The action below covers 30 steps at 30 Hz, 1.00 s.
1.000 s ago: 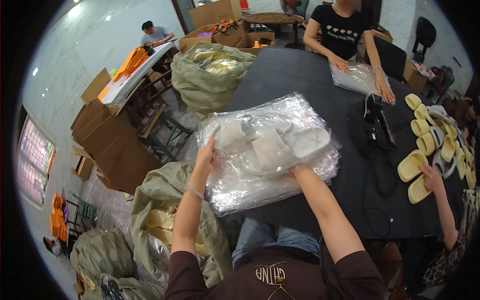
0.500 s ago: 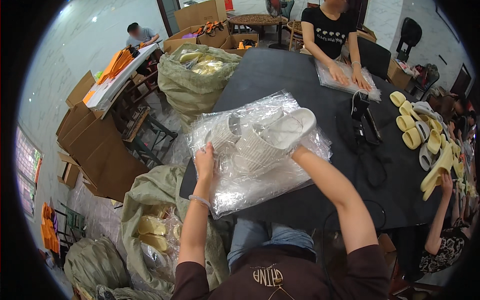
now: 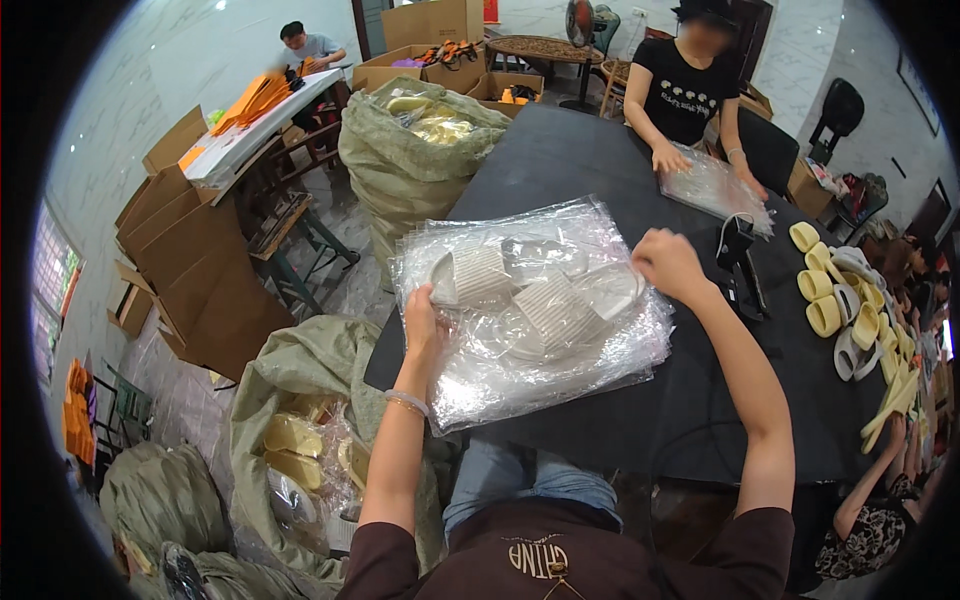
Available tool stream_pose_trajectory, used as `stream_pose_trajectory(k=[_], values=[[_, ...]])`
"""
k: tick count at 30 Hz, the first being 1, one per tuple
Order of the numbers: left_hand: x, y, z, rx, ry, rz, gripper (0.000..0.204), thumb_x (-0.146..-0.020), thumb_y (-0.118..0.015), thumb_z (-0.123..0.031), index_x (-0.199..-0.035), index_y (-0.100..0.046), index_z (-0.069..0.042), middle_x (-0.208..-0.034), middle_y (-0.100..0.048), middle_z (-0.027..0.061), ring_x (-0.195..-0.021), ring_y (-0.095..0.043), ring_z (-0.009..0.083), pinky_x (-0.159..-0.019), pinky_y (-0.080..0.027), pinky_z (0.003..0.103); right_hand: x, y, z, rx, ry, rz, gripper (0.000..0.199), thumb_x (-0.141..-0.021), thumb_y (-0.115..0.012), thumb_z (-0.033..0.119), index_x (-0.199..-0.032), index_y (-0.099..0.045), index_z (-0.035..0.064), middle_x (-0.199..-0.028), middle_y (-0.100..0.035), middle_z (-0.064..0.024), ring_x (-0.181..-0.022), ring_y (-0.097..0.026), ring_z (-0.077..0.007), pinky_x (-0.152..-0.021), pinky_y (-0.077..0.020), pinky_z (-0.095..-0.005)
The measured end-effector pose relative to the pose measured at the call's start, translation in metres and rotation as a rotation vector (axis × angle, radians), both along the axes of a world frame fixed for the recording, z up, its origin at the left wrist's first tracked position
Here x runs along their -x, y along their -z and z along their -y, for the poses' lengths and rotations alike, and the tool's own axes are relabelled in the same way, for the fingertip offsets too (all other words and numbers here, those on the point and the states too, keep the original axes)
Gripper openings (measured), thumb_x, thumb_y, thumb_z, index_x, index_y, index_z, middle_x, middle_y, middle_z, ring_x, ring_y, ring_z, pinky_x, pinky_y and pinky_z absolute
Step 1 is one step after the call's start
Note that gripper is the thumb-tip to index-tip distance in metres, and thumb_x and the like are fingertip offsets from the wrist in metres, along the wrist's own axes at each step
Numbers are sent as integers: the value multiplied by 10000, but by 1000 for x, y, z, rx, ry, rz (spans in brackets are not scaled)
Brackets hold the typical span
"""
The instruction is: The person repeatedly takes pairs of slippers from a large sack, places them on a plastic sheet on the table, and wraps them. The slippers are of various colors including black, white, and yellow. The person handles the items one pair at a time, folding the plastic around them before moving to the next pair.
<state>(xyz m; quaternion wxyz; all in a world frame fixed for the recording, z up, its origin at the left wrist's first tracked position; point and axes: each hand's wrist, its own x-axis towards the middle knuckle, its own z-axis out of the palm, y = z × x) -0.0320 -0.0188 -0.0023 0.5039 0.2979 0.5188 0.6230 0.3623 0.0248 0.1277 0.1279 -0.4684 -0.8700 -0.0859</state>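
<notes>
A pair of pale grey slippers with ribbed straps lies inside a clear plastic bag: one slipper (image 3: 562,318) in front and the other (image 3: 472,278) behind to the left. Beneath them is a stack of clear plastic bags (image 3: 560,375) on the black table. My left hand (image 3: 422,322) is closed on the bag's left edge, beside a slipper's strap. My right hand (image 3: 672,264) is curled at the bag's right edge, its fingertips pinched on the plastic near the front slipper's heel.
Yellow and grey slippers (image 3: 850,300) line the right side of the black table (image 3: 530,160). Across it a person (image 3: 685,90) handles a bag stack (image 3: 715,190). Woven sacks (image 3: 400,170) of bagged slippers stand left of the table; folded cardboard (image 3: 190,270) leans farther left.
My right hand has come out from under the front slipper and moved up to the bag's right edge. The slippers now lie flatter on the stack. My left hand keeps its hold.
</notes>
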Motion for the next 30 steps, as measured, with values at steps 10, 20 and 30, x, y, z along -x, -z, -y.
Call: stream_pose_trajectory(k=[10, 20, 30], values=[[0, -3, 0, 67, 89, -130, 256, -942, -515, -239, -1129, -469, -71, -598, -463, -7, -346, -368, 70, -283, -258, 230, 60, 51, -30, 1032, -513, -567, 700, -705, -752, 322, -1323, -498, 114, -1407, -441, -94, -1238, -458, -263, -1033, -363, -377], [6, 0, 6, 22, 56, -347, 304, -944, -514, -270, -1075, -472, 1, -738, -525, 58, -549, -487, 105, -416, -398, 280, 137, 40, -17, 777, -290, -325, 511, -842, -637, 260, -1327, -505, 168, -1355, -484, -158, -1234, -485, -274, -1051, -367, -363], [36, -61, 47, 124, 303, -271, 633, -895, -554, -477, -1222, -470, 59, -1218, -581, 187, -857, -655, 167, -689, -429, 279, 119, 114, -56, 1228, -311, -918, 344, -857, -642, 165, -1172, -609, 34, -1215, -597, -78, -1095, -567, -159, -967, -435, -265]])
